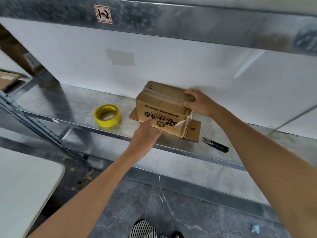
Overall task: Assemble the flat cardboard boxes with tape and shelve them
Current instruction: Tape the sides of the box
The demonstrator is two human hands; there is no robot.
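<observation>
A brown cardboard box (161, 105) with black print stands on the metal shelf (72, 103), its top seam taped and its bottom flaps spread flat on the shelf. My right hand (199, 103) grips the box's top right edge, thumb on the front and fingers over the top. With its fingers straight, my left hand (145, 134) touches the lower front face of the box. A loose strip of tape hangs at the box's right corner. A yellow tape roll (107, 115) lies on the shelf to the left of the box.
Black thread snips (215, 144) lie on the shelf right of the box. A white wall backs the shelf, and an upper shelf beam carries a label (103, 14). More boxes (20, 57) sit at far left. A white table (22, 186) stands at lower left.
</observation>
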